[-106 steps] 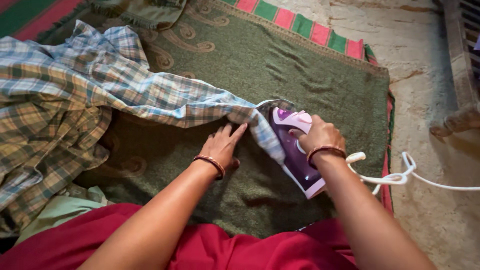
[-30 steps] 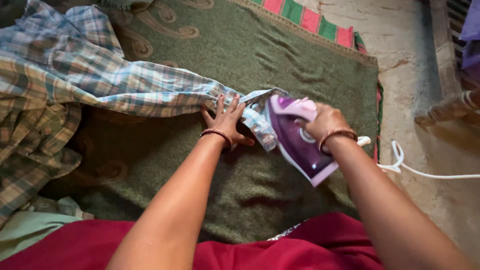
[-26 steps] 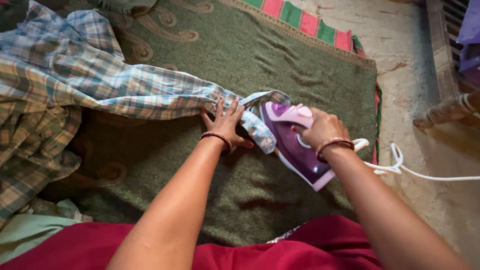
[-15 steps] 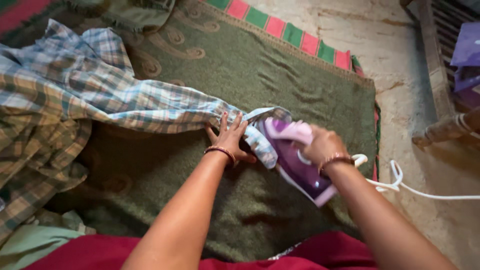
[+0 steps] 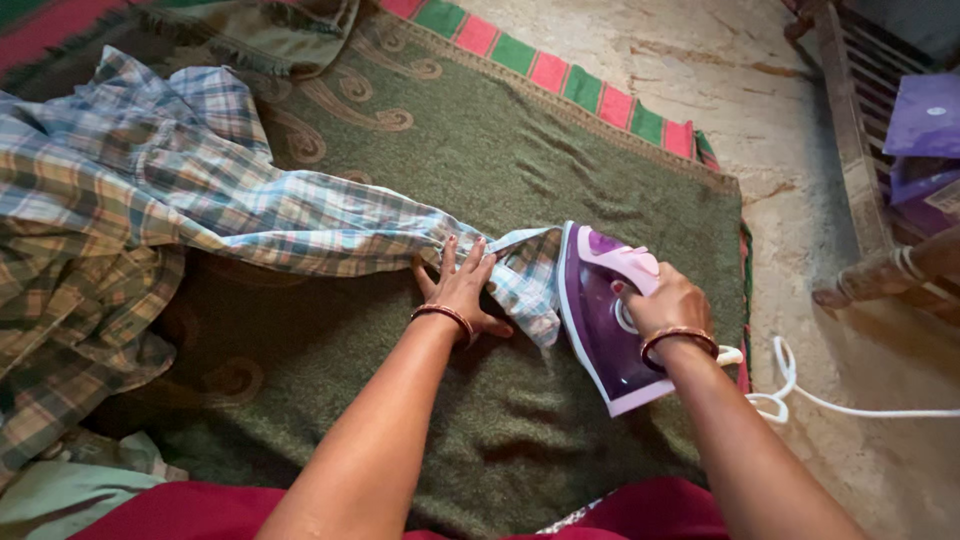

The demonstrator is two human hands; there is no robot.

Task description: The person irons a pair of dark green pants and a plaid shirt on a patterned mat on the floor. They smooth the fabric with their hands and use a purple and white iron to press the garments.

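Note:
A plaid shirt (image 5: 200, 200) in blue, green and tan lies across a green blanket (image 5: 520, 150), its sleeve stretched toward the middle. My left hand (image 5: 463, 288) presses flat on the sleeve just short of the cuff (image 5: 525, 275), fingers spread. My right hand (image 5: 668, 304) grips the handle of a purple iron (image 5: 598, 325), which stands on the blanket right beside the cuff's right edge. Both wrists wear bangles.
A white cord (image 5: 830, 400) runs from the iron over the bare floor (image 5: 800, 120) to the right. A striped red and green mat (image 5: 560, 75) edges the blanket. Wooden furniture (image 5: 870, 270) with purple items (image 5: 925, 130) stands at the right. Red cloth (image 5: 180, 505) covers my lap.
The iron has slid off the cuff toward the right and now sits beside it. My left hand stays pressed on the sleeve. The view has shifted a little.

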